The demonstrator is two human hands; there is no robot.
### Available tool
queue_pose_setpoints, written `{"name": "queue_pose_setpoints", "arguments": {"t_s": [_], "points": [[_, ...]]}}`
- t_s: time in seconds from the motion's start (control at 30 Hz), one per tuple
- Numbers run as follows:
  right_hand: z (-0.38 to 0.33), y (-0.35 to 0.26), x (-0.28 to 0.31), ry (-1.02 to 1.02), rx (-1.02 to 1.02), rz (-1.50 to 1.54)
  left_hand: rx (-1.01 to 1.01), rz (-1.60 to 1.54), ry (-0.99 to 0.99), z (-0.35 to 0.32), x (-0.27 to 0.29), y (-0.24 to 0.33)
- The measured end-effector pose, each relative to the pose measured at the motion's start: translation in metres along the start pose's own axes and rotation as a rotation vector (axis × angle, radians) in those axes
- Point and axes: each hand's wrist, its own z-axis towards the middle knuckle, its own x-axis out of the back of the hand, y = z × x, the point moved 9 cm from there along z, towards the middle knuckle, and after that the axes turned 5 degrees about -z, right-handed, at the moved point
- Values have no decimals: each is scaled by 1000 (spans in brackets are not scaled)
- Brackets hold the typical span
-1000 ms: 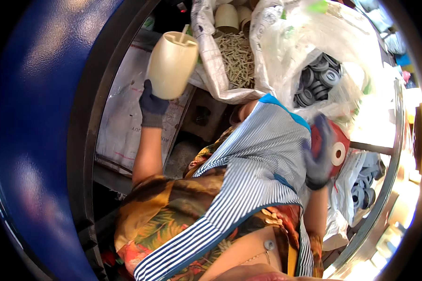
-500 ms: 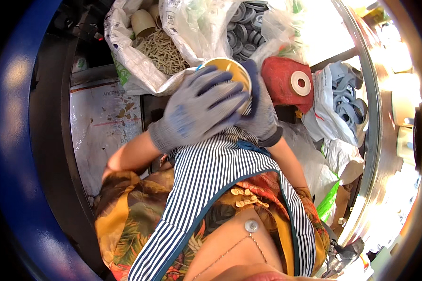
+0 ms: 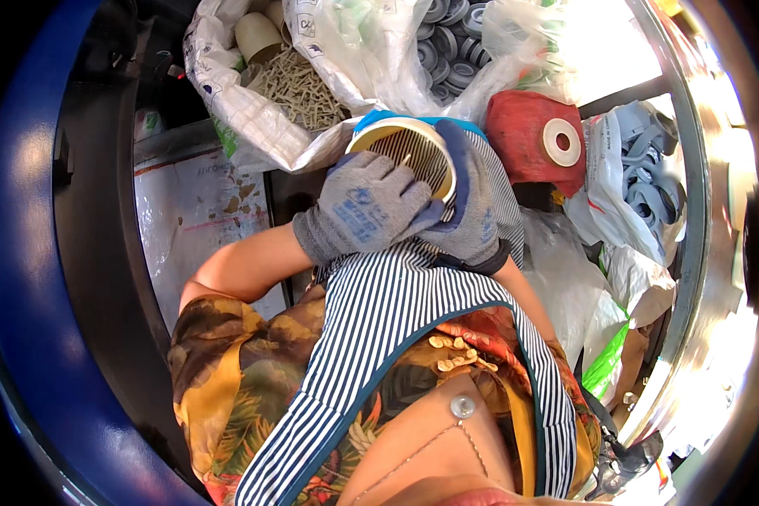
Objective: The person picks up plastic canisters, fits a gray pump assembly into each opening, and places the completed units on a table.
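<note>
Our two gloved hands meet on one cream cardboard cone (image 3: 405, 148) held at chest height: the left hand (image 3: 367, 211) lies over its near side, and the right hand (image 3: 472, 207) is clamped around its rim. Beyond it we count one red yarn spool (image 3: 531, 143), one clear bag of grey rings (image 3: 447, 51) and one white sack of small beige pieces (image 3: 299, 93). A blue curved frame (image 3: 25, 253) rings the cluttered workspace.

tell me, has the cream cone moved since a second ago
Yes. The cream cone came from up at the left, over the sack of small beige pieces, to in front of the chest, held by both gloved hands.
</note>
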Motion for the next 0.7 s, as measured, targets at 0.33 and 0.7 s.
{"name": "queue_pose_setpoints", "arguments": {"t_s": [0.33,0.7], "points": [[6,9,20,-50,-141,176,-60,362,573,-25,85,-41],[-48,42,41,227,-296,748,488,-697,53,-19,-67,-161]]}}
